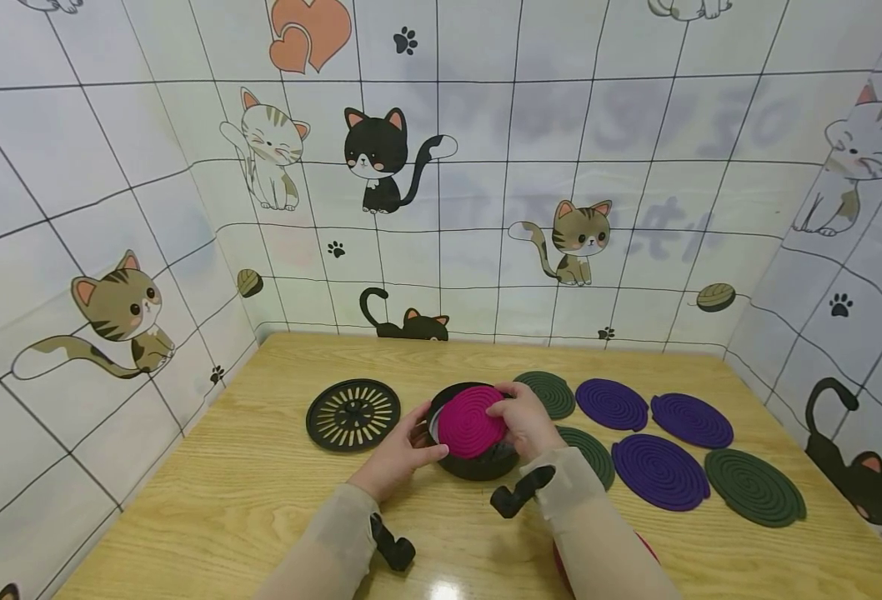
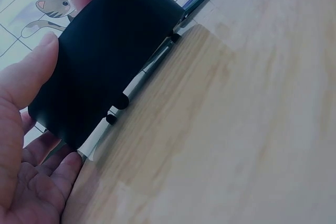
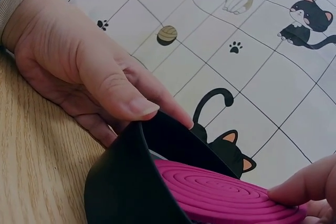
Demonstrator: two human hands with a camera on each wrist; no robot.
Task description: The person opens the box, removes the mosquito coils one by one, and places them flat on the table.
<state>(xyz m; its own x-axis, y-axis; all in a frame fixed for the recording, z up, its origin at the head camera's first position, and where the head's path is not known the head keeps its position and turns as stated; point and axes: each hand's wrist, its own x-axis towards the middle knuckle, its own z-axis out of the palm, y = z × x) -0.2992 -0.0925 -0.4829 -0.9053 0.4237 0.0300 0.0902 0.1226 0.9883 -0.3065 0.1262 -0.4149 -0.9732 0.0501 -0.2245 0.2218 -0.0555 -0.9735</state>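
A round black mosquito coil holder (image 1: 478, 472) stands on the table in the head view. My left hand (image 1: 399, 457) grips its left side, the thumb on the outer wall (image 2: 105, 61) in the left wrist view and the fingers around the lower edge. With thumb and fingers, my right hand (image 1: 528, 423) pinches the right side of a pink mosquito coil (image 1: 473, 422). The coil is tilted, partly inside the holder's mouth, as the right wrist view also shows with the coil (image 3: 215, 190) against the near rim. The holder's floor is mostly hidden.
A black slotted lid (image 1: 354, 415) lies left of the holder. To the right lie several flat coils, green (image 1: 754, 487) and purple (image 1: 660, 472). Something pink-red (image 1: 560, 568) shows beneath the right forearm. A cat-print wall covering (image 1: 478, 275) encloses the wooden table (image 1: 261, 483).
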